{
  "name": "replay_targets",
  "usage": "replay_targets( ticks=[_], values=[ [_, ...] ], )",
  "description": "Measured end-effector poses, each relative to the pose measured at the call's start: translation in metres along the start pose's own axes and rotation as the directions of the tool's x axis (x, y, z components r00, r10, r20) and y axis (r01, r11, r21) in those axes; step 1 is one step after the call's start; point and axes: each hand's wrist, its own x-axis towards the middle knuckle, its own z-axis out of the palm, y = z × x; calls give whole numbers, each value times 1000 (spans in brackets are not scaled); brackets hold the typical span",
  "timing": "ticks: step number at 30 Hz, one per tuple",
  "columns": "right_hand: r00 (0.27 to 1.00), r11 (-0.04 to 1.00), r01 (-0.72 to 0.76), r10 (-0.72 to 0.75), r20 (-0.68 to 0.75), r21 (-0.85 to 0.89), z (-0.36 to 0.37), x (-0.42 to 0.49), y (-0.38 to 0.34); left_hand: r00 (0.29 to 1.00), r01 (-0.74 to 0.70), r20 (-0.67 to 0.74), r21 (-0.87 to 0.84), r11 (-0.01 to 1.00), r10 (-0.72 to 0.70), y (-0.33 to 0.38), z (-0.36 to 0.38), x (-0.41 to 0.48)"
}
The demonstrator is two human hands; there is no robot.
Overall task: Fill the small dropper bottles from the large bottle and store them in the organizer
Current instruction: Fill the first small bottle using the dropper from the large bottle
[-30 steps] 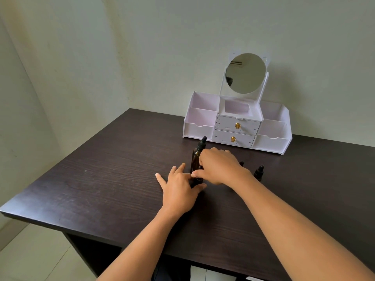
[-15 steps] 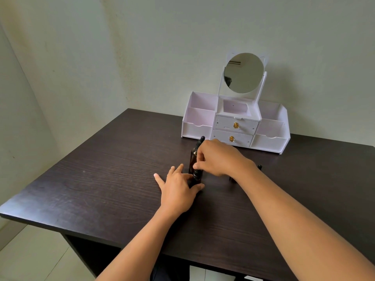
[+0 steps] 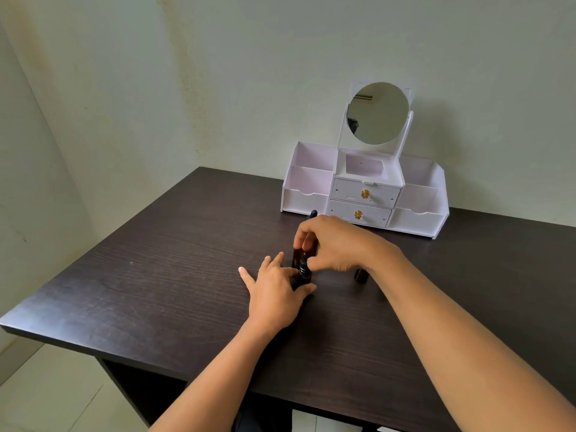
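A small amber dropper bottle (image 3: 304, 273) with a ribbed black cap stands at the middle of the dark table (image 3: 174, 275). My left hand (image 3: 274, 294) holds its base between thumb and index finger, the other fingers spread on the table. My right hand (image 3: 335, 244) pinches the cap's top from above. The large amber bottle (image 3: 296, 254) stands just behind, mostly hidden by my right hand, with its black dropper tip showing above it. Another small bottle (image 3: 361, 275) peeks out under my right wrist. The white organizer (image 3: 307, 198) sits at the back.
The organizer has open side compartments, two closed drawers with gold knobs (image 3: 365, 193) and a round mirror (image 3: 377, 113) on top, close to the wall. The table's left edge and front edge drop off to a tiled floor (image 3: 46, 397).
My right hand has shifted from in front of the large bottle onto the small bottle's cap, uncovering the ribbed collar. My left hand has stayed at the bottle's base.
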Motion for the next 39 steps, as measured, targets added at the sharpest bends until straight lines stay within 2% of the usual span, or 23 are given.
replay_targets(
  ticks=[6,13,18,22,27,36,39],
  values=[
    [996,997,-35,30,-83,-65,5,1,1,1000,5,-1,-2,1000,-5,0,1,0],
    [979,998,-57,60,-195,22,-19,-8,6,1000,9,14,-4,1000,-9,0,0,0],
    [959,990,-120,135,-251,75,-36,-10,26,1000,13,7,3,1000,-13,-1,1,1],
    [953,975,-216,222,-203,55,-17,0,42,1000,12,5,11,1000,-12,0,0,1],
    [952,959,-269,251,-178,-87,10,17,48,1000,10,1,14,1000,-10,1,0,1],
    [954,903,-298,279,-105,-309,26,31,48,1000,16,4,16,1000,-16,2,-1,1],
    [953,896,-302,282,-106,-326,28,31,47,1000,21,1,16,1000,-21,2,-1,1]
  ],
)
